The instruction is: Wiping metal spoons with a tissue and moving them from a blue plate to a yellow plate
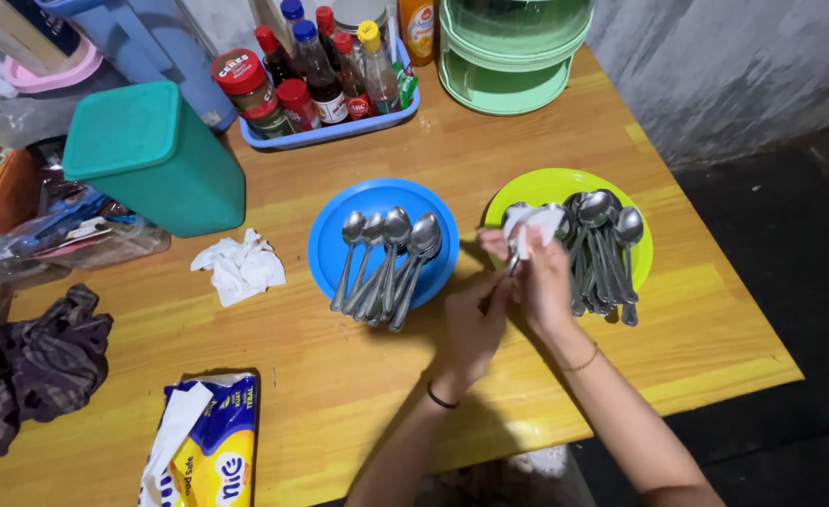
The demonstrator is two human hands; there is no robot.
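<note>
Left hand [475,324] gripping spoon [511,265] by its handle; right hand [541,277] pinching tissue [532,223] around its bowl, between blue plate [382,192] and green plate [537,183].

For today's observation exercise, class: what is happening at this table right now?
A person holds a spoon between both hands; the left hand grips its handle while the right hand wraps a white tissue around its bowl. A blue plate holds several spoons in a row, a green plate a larger pile. A crumpled tissue lies on the wooden table.
</note>
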